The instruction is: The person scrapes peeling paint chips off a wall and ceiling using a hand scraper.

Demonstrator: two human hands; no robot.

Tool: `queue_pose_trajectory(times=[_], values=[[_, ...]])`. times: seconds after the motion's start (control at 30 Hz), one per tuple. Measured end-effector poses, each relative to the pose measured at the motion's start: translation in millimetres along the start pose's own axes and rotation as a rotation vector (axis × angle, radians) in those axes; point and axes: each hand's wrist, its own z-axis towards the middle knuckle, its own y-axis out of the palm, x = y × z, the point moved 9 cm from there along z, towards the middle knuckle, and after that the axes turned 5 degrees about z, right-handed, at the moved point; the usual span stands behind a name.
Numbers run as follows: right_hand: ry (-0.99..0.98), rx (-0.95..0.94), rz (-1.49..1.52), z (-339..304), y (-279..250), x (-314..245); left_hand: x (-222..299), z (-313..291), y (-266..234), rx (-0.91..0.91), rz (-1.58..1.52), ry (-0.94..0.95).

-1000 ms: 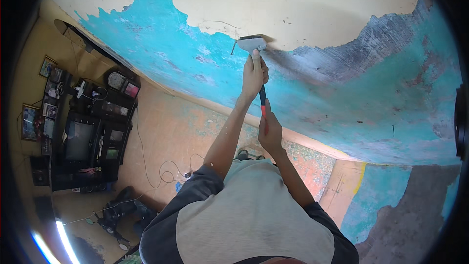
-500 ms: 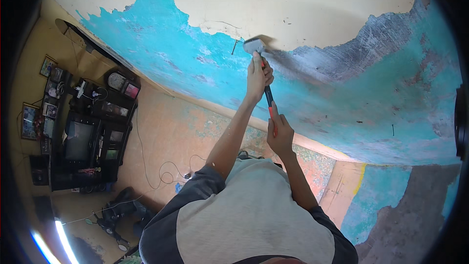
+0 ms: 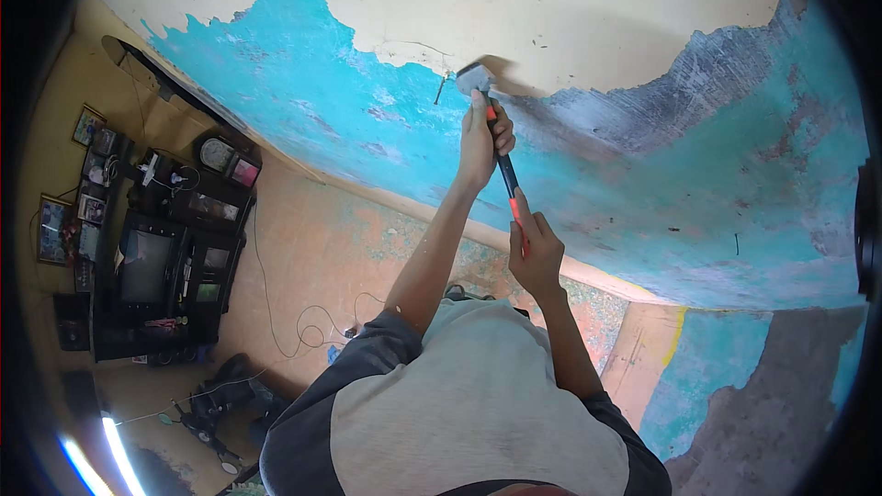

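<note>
Both my hands are closed around one long-handled paint scraper (image 3: 508, 174), its handle black and red and its wide head grey. My left hand (image 3: 480, 142) grips it high up, with the thumb pressed along the back of the head. Lower down, my right hand (image 3: 536, 253) wraps the red end of the handle. The scraper's head is at the wall (image 3: 367, 110), along the ragged border between cream paint above and turquoise below. Whether the blade edge touches the surface is hard to tell. A nail (image 3: 439, 89) sticks out just left of the head.
A dark cabinet (image 3: 138, 331) with a television (image 3: 147, 264) stands at the left, framed pictures (image 3: 53, 230) beside it. A motorbike (image 3: 207, 413) is at lower left. A thin cable (image 3: 266, 298) loops over the floor, which has paint flakes (image 3: 487, 262) near the wall.
The scraper's head has shifted slightly up and left and its tilt has changed. My right hand has moved a little to the right with the handle end.
</note>
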Motion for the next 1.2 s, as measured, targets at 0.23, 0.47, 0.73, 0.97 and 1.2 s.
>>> queue_pose_trajectory(times=[0.23,0.47,0.73,0.97,1.2], values=[[-0.026,-0.063,-0.054,15.4,-6.2,-8.7,12.7,4.7,-5.2,0.067,-0.124,0.049],[-0.017,-0.072,-0.034,27.2,-18.9,-14.1,18.3,12.8,-2.5,0.158,-0.169,0.157],[-0.062,-0.056,-0.129,29.8,-25.1,-30.1,17.6,16.8,-1.6,0.111,-0.285,0.112],[-0.04,-0.065,-0.061,24.2,-23.0,-28.6,28.4,6.1,5.0,0.123,-0.293,0.099],[0.101,-0.105,0.405,-4.7,59.8,-0.1,53.8,-25.6,-21.5,0.208,0.231,0.147]])
